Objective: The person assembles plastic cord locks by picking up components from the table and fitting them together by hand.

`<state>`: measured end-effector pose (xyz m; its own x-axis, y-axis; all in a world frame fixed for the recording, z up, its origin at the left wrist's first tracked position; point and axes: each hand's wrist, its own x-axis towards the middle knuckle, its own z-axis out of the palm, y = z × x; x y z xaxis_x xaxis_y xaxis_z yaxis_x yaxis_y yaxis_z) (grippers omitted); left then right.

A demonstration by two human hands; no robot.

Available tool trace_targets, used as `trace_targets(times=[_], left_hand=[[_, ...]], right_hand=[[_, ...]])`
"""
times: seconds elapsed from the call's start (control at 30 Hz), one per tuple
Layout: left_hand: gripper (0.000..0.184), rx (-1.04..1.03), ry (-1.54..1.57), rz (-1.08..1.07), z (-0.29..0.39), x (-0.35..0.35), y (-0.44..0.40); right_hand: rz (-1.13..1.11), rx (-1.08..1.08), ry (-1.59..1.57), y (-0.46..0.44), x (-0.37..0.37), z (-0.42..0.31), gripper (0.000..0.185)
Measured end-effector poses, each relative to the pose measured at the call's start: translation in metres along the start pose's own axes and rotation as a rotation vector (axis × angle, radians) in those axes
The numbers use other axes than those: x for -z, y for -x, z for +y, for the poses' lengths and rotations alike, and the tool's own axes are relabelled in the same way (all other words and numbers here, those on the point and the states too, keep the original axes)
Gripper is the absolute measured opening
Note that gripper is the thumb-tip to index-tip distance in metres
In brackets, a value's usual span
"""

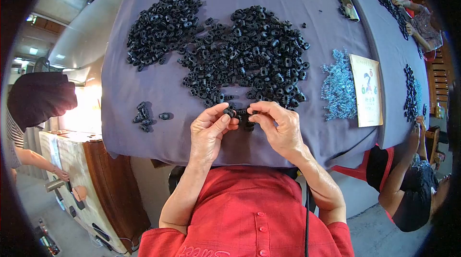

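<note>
Two heaps of small black plastic parts on the grey-purple cloth of the tabletop (307,137): a smaller heap (163,29) at the far left, a broader heap (249,55) in the middle, the two nearly meeting along their sides. At the near edge of the broader heap, the left hand (209,132), thumb and forefinger pinched around a black ribbed part (230,112). Just beside, the right hand (281,127), thumb and forefinger curled close about a dark piece (252,111); grip hard to tell, fingers in the way. Between and below the fingertips, more black parts (249,126), partly covered.

To the left, a small cluster (143,117) of similar parts and a single part (165,116) near it. To the right, a pile of clear bluish pieces (338,86), too tangled to make out one by one, with a printed booklet (367,89) along its right side. Farther off, a flat packet (346,5), lettering too small to read.

Beyond the booklet, a second cloth-covered tabletop (394,65) with more black parts (410,94) and people at work: a person in dark clothing (410,185), cut off by the round dark border, and another farther up (427,24). At left, a person in a striped top (17,137), upper body hidden under dark cloth, beside a wooden cabinet (110,190). Strong glare (86,106) behind, washing out detail.
</note>
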<state>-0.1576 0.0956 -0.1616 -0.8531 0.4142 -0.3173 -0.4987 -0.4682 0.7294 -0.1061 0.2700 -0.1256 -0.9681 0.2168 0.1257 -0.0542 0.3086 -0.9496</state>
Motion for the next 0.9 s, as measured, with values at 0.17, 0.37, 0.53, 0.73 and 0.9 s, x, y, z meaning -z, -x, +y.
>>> trace_targets(times=[0.17, 0.37, 0.53, 0.73, 0.9], left_hand=[[0.021, 0.017, -0.002, -0.018, -0.001, -0.009, 0.003], [0.020, 0.044, -0.005, 0.004, -0.006, -0.014, 0.005], [0.019, 0.067, 0.016, 0.022, -0.011, -0.019, 0.005], [0.018, 0.086, 0.031, 0.034, -0.015, -0.026, 0.005], [0.017, 0.037, -0.027, 0.025, -0.016, -0.030, 0.006]], right_hand=[[-0.006, 0.017, -0.011, 0.011, 0.001, 0.008, 0.018], [0.006, -0.230, -0.342, 0.024, -0.001, 0.016, 0.014], [0.018, -0.398, -0.626, 0.026, -0.002, 0.015, 0.012], [-0.002, -0.457, -0.614, 0.028, -0.002, 0.015, 0.011], [0.019, -0.460, -0.542, 0.028, -0.005, 0.015, 0.014]])
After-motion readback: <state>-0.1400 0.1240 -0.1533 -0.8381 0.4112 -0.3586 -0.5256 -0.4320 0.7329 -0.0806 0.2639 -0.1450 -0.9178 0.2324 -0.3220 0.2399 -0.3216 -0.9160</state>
